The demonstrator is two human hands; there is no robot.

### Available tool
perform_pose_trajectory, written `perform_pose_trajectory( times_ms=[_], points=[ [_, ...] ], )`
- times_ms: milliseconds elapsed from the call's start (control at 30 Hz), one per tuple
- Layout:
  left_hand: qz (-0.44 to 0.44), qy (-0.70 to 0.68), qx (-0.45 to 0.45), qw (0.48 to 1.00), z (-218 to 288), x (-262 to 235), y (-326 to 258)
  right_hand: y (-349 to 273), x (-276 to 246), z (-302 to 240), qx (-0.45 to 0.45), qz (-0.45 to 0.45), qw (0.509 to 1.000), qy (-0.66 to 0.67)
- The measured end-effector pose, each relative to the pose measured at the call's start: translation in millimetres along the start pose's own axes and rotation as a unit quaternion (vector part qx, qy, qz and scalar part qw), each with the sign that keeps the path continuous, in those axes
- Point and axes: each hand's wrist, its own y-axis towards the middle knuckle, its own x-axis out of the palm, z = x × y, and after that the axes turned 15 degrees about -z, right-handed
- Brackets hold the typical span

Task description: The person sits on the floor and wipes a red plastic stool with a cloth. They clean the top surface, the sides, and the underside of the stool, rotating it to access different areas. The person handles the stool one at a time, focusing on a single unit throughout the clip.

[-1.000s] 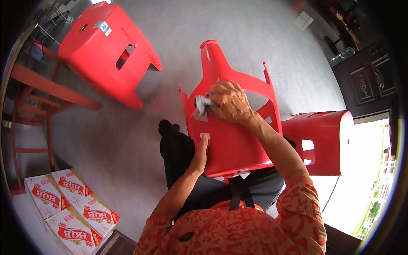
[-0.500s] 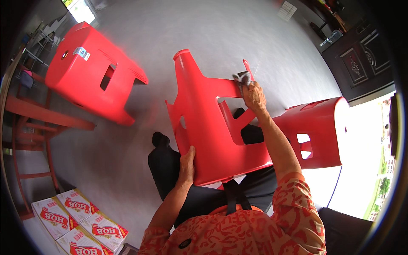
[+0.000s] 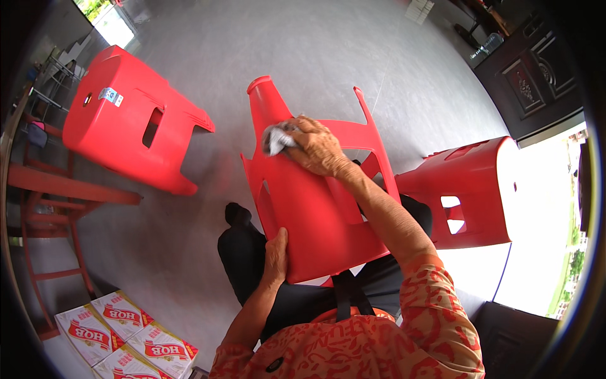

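Note:
A red plastic stool [image 3: 315,227] lies tipped across my lap, its legs pointing away from me. My left hand [image 3: 276,254] grips the near left edge of the stool, with the thumb on the outer face. My right hand [image 3: 315,146] is closed round a crumpled grey-white cloth [image 3: 276,139] and presses it on the stool's side, near the base of the far left leg. My right forearm crosses over the cut-out in that side and hides part of it.
Another red stool [image 3: 136,120] lies on its side at the left, with a small label on it. A third red stool [image 3: 464,196] lies at the right beside the bright doorway. A wooden chair [image 3: 57,215] and stacked cartons [image 3: 126,335] stand at the left. A dark carved panel [image 3: 533,82] is far right.
My right hand has moved left with the cloth, from the far right leg to the far left part of the stool. My left hand keeps its hold, and the view has shifted slightly.

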Motion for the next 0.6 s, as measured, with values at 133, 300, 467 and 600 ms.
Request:
perform_pose_trajectory(
  times_ms=[133,300,467,600],
  points=[
    [-0.004,-0.001,0.011,1.000,-1.0,-1.4,0.5,3.9,8.4,10.7,0.040,0.014,0.998,0.048],
    [0.022,-0.048,-0.007,0.999,7.8,5.5,-1.1,-0.1,6.6,49.3,0.161,0.042,0.983,0.074],
    [-0.025,-0.035,0.011,0.999,0.0,1.9,-1.2,-0.8,-5.2,70.1,0.328,0.009,0.939,0.101],
    [-0.030,-0.006,0.041,0.999,-8.9,3.4,2.7,-5.4,-13.2,50.8,0.191,-0.006,0.970,0.152]
  ],
)
